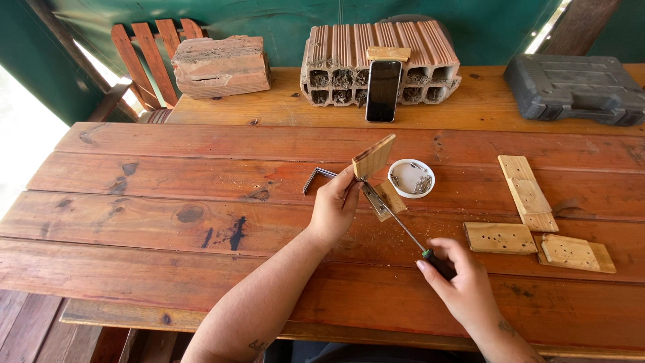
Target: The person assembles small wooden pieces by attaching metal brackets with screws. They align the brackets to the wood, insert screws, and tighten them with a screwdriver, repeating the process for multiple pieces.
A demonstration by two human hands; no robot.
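The left hand (334,207) is closed around a small wooden block (373,156) and holds it tilted above the middle of the table (168,222). A metal bracket (374,199) sits against the lower side of this block. The right hand (463,286) grips the dark handle of a screwdriver (410,235), near the front edge of the table; its thin shaft goes up and to the left, and the tip meets the bracket just below the block.

Just right of the block stands a small white bowl (412,178) with screws inside. To the left of the left hand an angled metal piece (314,176) lies flat on the boards. On the right side of the table lie several wooden pieces (527,193) — some of them have small holes.

At the far side, a black phone (383,91) leans upright against a hollow clay brick (379,57). A second brick (220,65) stands further left, and a grey tool case (574,87) lies at the far right.
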